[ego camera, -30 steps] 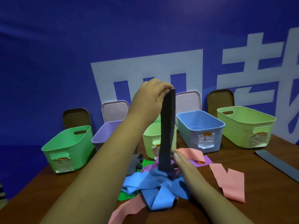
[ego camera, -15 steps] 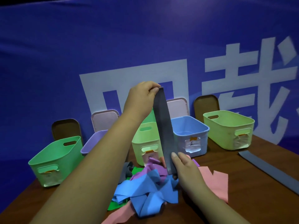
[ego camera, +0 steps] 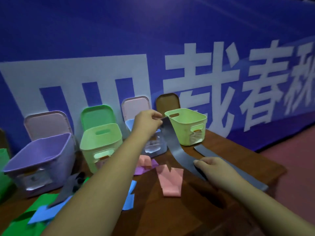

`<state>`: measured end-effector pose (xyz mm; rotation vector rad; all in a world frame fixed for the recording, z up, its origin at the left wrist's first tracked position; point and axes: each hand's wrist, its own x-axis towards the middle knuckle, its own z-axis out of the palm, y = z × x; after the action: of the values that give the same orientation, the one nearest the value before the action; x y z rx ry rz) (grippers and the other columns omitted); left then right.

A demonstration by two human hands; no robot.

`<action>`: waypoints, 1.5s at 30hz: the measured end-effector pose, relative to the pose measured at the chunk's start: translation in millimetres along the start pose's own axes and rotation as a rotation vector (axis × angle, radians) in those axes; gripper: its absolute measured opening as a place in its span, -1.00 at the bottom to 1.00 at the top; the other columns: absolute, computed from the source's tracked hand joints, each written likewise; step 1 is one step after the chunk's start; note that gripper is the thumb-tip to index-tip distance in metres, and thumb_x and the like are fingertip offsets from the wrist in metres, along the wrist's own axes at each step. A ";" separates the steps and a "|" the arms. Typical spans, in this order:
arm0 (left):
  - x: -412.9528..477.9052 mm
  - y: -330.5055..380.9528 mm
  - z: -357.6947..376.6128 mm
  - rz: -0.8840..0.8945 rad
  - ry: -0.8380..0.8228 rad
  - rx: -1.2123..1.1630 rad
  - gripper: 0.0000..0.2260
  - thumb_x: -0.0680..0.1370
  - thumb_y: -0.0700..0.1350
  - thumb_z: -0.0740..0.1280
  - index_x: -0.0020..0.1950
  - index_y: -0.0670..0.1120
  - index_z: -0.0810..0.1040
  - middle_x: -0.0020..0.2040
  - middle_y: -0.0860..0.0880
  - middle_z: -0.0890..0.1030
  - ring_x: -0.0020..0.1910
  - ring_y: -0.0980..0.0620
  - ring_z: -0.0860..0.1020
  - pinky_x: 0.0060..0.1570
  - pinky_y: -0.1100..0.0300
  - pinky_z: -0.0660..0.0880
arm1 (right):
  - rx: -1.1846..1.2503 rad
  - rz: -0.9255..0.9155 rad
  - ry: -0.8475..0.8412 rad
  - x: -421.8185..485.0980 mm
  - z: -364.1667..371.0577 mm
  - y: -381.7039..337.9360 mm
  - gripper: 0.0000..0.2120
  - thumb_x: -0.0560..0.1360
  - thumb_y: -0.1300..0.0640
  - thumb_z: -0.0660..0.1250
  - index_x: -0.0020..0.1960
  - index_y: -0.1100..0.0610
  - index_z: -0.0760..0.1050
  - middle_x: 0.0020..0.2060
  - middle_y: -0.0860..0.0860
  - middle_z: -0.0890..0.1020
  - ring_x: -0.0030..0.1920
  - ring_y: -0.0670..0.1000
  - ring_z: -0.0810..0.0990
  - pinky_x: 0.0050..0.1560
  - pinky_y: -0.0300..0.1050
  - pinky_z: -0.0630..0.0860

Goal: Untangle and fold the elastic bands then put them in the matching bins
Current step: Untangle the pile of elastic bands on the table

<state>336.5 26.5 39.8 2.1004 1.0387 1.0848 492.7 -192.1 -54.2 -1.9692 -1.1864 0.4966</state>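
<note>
My left hand [ego camera: 147, 123] pinches the top end of a grey elastic band [ego camera: 172, 143], raised in front of the blue bin [ego camera: 154, 149] and beside the light green bin [ego camera: 186, 126]. The band curves down to the right onto the table. My right hand [ego camera: 210, 165] lies on its lower part, fingers curled over it. A second grey band [ego camera: 238, 171] lies flat along the table's right side. A pink band [ego camera: 170, 182], a purple band [ego camera: 139, 170], blue bands [ego camera: 42, 213] and green bands [ego camera: 35, 203] lie loose on the table.
A purple bin [ego camera: 42, 155] and another light green bin [ego camera: 100, 142] stand at the back left. Lids lean on the blue banner wall [ego camera: 153, 48] behind the bins. The wooden table's right edge [ego camera: 279, 169] is close to the grey bands, with red floor beyond.
The grey band has come free of the pile and swung right and down onto the table. Both hands moved right with it. My view turned right.
</note>
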 end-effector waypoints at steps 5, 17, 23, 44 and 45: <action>-3.3 4.9 89.3 0.018 -0.019 0.059 -0.88 0.50 -0.18 0.51 -0.06 0.05 0.73 -0.10 0.03 0.76 -0.04 -0.03 0.71 0.11 0.08 0.65 | -0.111 0.113 0.067 -0.7 -51.0 52.7 -0.51 0.67 -0.16 0.30 -0.31 0.13 0.40 -0.44 0.03 0.39 -0.40 0.03 0.42 -0.31 -0.06 0.21; -0.5 -3.9 211.2 -0.100 -0.097 0.167 -0.92 0.58 -0.16 0.46 -0.01 0.00 0.73 -0.04 -0.01 0.70 -0.06 -0.05 0.63 -0.10 0.15 0.51 | -0.241 0.212 0.172 2.1 -106.9 124.6 -0.77 0.54 -0.10 0.48 -0.16 0.03 0.61 -0.27 -0.05 0.67 -0.25 -0.06 0.62 -0.31 -0.15 0.45; 0.8 -16.6 232.5 -0.134 -0.086 0.214 -0.87 0.58 -0.20 0.44 -0.01 0.00 0.75 -0.02 -0.04 0.71 -0.03 -0.10 0.65 -0.07 0.13 0.53 | -0.269 0.168 0.138 11.8 -102.6 137.0 -0.93 0.56 -0.17 0.44 -0.05 -0.21 0.63 -0.12 -0.11 0.69 -0.16 -0.09 0.67 -0.07 0.02 0.69; 8.4 -36.3 244.5 -0.093 -0.164 0.307 -0.82 0.61 -0.20 0.42 0.14 -0.01 0.77 0.10 -0.06 0.74 0.09 -0.13 0.66 0.05 0.12 0.57 | -0.368 0.158 0.087 7.5 -99.2 134.3 -0.81 0.59 -0.21 0.41 0.14 -0.18 0.62 -0.07 -0.14 0.62 -0.12 -0.12 0.63 -0.09 -0.06 0.64; 8.6 -34.8 244.0 -0.096 -0.178 0.334 -0.81 0.61 -0.19 0.41 0.15 0.01 0.76 0.10 -0.06 0.73 0.08 -0.12 0.65 0.02 0.12 0.56 | -0.374 0.161 0.080 6.4 -99.4 133.0 -0.79 0.60 -0.21 0.41 0.16 -0.16 0.62 -0.09 -0.15 0.61 -0.13 -0.13 0.62 -0.13 -0.09 0.61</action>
<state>532.6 23.5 -109.8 2.3278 1.2868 0.6996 637.2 -263.5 -94.6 -2.3936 -1.1375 0.2859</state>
